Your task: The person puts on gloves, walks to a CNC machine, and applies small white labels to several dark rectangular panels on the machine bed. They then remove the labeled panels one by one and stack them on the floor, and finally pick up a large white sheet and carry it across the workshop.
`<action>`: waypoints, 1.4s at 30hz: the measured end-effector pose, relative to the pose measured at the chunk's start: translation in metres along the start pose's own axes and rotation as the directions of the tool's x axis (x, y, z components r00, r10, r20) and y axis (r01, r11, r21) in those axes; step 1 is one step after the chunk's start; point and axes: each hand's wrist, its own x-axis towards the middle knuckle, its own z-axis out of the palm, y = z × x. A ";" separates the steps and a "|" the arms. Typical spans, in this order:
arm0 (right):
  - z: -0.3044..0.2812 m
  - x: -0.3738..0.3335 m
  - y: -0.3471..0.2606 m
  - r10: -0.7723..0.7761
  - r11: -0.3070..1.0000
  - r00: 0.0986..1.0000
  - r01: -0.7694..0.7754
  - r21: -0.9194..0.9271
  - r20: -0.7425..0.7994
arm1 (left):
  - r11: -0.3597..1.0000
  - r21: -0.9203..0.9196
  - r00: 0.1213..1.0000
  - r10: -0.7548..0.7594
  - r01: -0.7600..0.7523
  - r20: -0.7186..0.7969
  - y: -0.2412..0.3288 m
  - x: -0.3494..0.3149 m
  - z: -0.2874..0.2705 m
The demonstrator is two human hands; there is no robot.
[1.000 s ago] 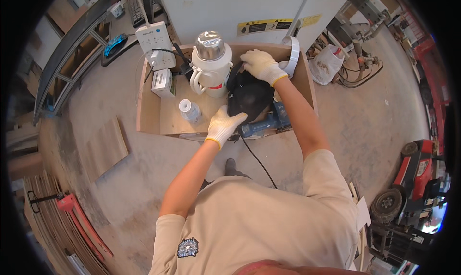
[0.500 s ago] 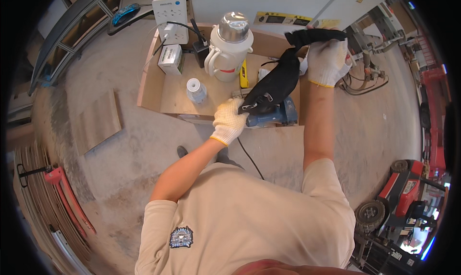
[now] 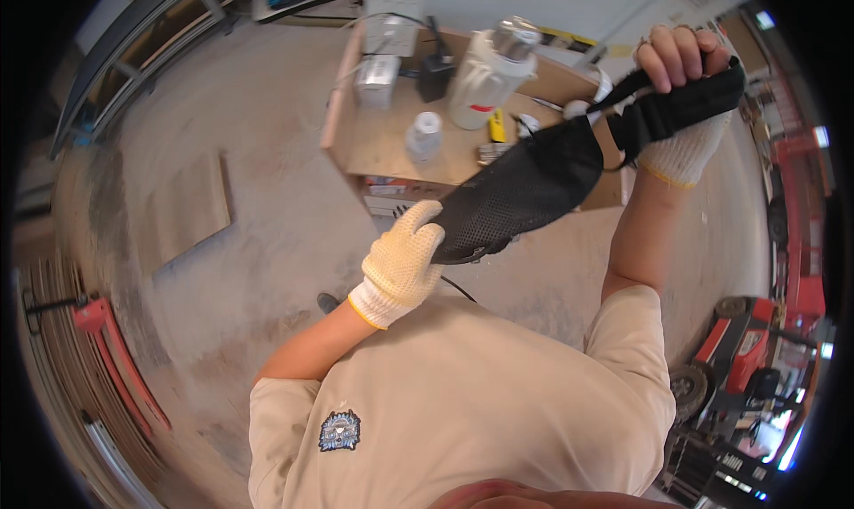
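Note:
A black waist bag [image 3: 520, 189] with a mesh side is stretched between my two hands, slanting up to the right in front of a plywood box-like shelf [image 3: 336, 109]. My left hand [image 3: 400, 260], in a cream knit glove with dotted grip, is closed on the bag's lower left end. Higher up at the right, my right hand [image 3: 685, 158] wraps its fingers round the bag's strap [image 3: 703, 109]; its fingertips show bare beyond the glove. Behind the bag stand a white vacuum jug [image 3: 485, 78] and a small clear bottle [image 3: 425, 137] with a white cap.
On the shelf are a white box [image 3: 378, 80], a black adapter [image 3: 435, 76], a yellow tool [image 3: 496, 127] and a white power strip [image 3: 394, 11]. A flat board [image 3: 187, 211] lies on the floor at left. A red wheeled machine [image 3: 743, 340] stands at right.
The waist bag has come up off the shelf toward me and turned its mesh side into view. My right hand rose outward with the strap; my left drew back. The blue power tool is now hidden.

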 end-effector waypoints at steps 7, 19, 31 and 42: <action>0.123 0.041 0.163 0.229 0.972 0.948 -0.235 0.003 0.220 | 0.971 -0.046 0.963 -0.225 0.234 0.150 -0.074 -0.137 -0.102; 0.341 0.186 0.465 0.388 0.872 0.882 -0.445 0.202 0.267 | 0.703 -0.051 0.701 -0.712 0.710 -0.049 -0.205 -0.361 -0.342; 0.515 0.240 0.758 0.407 0.713 0.502 -0.697 0.078 0.763 | 0.256 -0.789 0.477 -0.877 0.558 0.053 -0.296 -0.495 -0.517; 0.672 0.154 0.957 0.735 0.375 -0.361 -0.488 -0.788 0.574 | 0.299 -0.416 0.167 -0.931 0.859 -0.325 -0.334 -0.478 -0.688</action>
